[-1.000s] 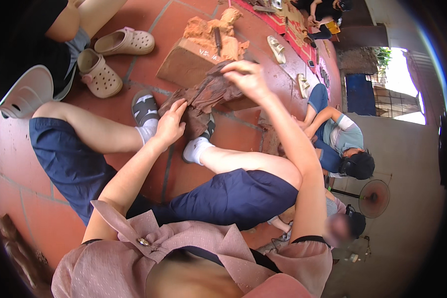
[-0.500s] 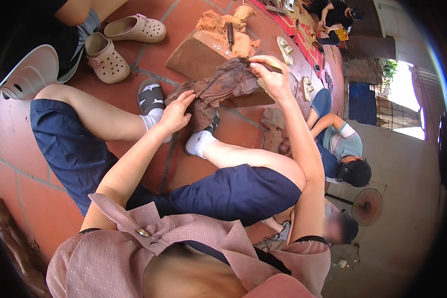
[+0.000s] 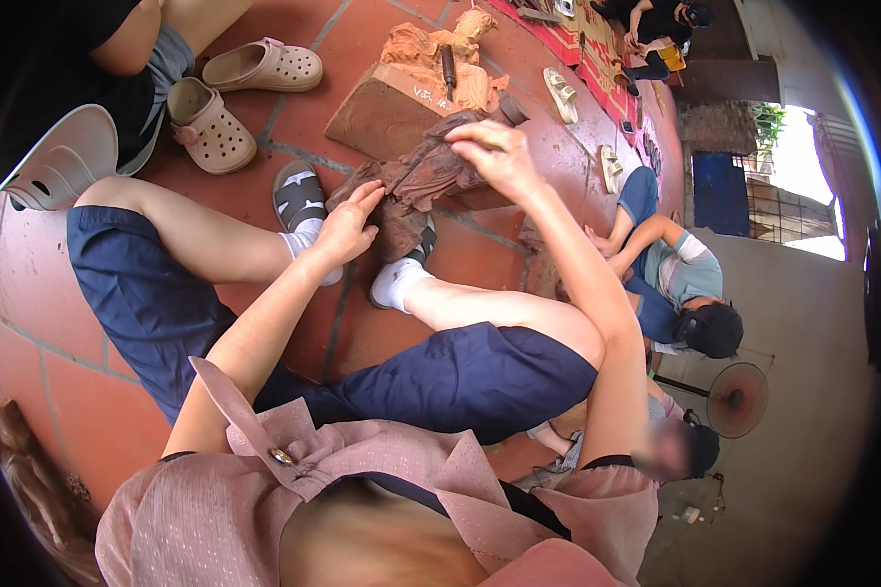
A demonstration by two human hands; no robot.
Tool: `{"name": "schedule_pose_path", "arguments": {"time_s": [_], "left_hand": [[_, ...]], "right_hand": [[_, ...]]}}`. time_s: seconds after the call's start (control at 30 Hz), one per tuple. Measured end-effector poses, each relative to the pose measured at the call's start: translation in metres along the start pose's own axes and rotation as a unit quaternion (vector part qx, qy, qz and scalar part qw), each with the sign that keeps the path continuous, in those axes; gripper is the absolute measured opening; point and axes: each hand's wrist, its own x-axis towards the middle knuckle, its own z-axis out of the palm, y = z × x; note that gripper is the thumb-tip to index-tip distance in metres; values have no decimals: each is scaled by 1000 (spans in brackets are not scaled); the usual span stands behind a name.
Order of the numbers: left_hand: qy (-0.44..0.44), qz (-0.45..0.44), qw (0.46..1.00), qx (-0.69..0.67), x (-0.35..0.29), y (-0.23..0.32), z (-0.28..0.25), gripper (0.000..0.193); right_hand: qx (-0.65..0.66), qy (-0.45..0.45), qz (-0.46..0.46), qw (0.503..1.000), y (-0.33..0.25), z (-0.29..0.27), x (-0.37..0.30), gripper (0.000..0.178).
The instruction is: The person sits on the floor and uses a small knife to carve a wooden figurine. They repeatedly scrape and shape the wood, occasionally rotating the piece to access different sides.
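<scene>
A dark reddish-brown wood carving (image 3: 423,180) with folded, draped shapes lies tilted between my feet. My left hand (image 3: 347,223) rests on its near left end, fingers stretched out along the wood. Over the carving's right part, my right hand (image 3: 499,161) is bent with thumb and fingers pinched together close to the surface. The thin, dark, stick-like tool seen in that hand a moment ago is now mostly hidden by the fingers. Just beyond lies a paler orange wood carving (image 3: 411,44) on a wooden block (image 3: 382,112), and a dark-handled tool (image 3: 448,67) rests against it.
Beige clogs (image 3: 210,127) and a person with a white-brimmed cap (image 3: 69,157) are at the left. Pale sandals (image 3: 560,95) lie near a red mat (image 3: 597,59). Several people sit to the right, near a fan (image 3: 737,399). Brown carved wood (image 3: 34,499) lies lower left on the tiles.
My right hand has moved left and slightly down over the carving and turned, hiding the tool. The carving's far right end now shows. My left hand stays in place.
</scene>
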Motion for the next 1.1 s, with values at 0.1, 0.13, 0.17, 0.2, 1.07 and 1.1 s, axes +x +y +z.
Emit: {"name": "schedule_pose_path", "arguments": {"time_s": [0.1,0.13,0.17,0.2,1.07,1.1], "left_hand": [[9,9,1000,22,0,-3,-1,65],[12,10,999,30,0,-2,0,65],[7,-2,1000,19,-1,-2,1,65],[3,-15,1000,7,-3,-1,0,65],[-9,-6,1000,9,0,0,-2,65],[-16,-11,1000,2,0,1,-4,65]], "right_hand": [[117,58,80,988,10,-18,-1,14],[103,72,100,987,3,-21,-1,15],[89,85,120,985,-6,-23,0,17],[109,68,106,986,-10,-18,2,15],[14,-79,214,973,-23,14,42,11],[2,-66,224,972,-22,9,46,11]]}}
